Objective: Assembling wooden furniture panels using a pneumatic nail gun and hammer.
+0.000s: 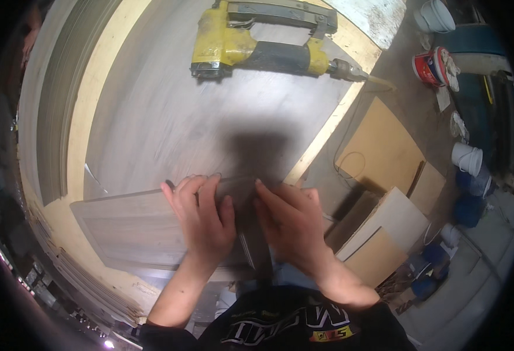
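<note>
A grey wood-grain framed panel (137, 228), like a cabinet door, stands tilted at the near side of the worktable. My left hand (203, 216) grips its upper edge, with the fingers curled over the top and the thumb on the near face. At the panel's right end, my right hand (292, 225) is closed on the dark corner, its index fingertip and thumb at the edge. Between the hands, thin pale lines run down the dark end piece. What lies under the right palm is hidden. Farther off, a yellow and black nail gun (257, 55) lies on its side.
The nail gun's hose runs off the right table edge. A large grey sheet (152, 105) with pale wood borders covers the table. Stacked strips (64, 117) line the left. On the floor at right are boards (380, 146), a red bucket (429, 67) and white buckets (466, 159).
</note>
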A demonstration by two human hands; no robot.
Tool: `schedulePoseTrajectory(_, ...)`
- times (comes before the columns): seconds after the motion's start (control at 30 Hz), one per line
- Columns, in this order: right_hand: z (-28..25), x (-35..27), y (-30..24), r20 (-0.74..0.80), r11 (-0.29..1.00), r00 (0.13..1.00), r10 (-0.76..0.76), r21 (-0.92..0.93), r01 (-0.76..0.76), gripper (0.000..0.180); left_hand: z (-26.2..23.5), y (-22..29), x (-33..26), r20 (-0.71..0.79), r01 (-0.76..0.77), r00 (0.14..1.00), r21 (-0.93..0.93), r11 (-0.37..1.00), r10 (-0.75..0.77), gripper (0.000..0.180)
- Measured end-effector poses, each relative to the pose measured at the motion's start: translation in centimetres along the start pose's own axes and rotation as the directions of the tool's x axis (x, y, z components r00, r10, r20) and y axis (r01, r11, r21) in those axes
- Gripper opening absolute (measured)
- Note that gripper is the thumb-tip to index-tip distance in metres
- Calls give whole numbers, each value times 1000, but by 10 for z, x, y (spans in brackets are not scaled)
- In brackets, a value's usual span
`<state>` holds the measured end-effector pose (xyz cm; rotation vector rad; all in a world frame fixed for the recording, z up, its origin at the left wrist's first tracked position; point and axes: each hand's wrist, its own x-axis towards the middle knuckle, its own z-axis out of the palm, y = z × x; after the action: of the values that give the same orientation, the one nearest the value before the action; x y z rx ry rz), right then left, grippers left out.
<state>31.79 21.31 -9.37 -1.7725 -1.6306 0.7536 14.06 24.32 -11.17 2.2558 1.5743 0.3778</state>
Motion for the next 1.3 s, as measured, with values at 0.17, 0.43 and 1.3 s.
schedulePoseTrajectory(0.17, -13, 2, 3, 94, 999, 995, 15, 36, -18, 31, 7, 17, -1, 28, 43, 999, 59, 997, -44, 64)
schedulePoseTrajectory(0.43, -32, 36, 36, 199, 982, 975, -98, 177, 62, 25, 13, 34, 6, -32, 118, 993, 119, 986, -115, 78)
schedulePoseTrajectory(1.3, -168, -12, 113, 517, 400, 798, 309, 690, -602, 89, 20, 57, -25, 31, 9, 999, 86, 996, -11, 68)
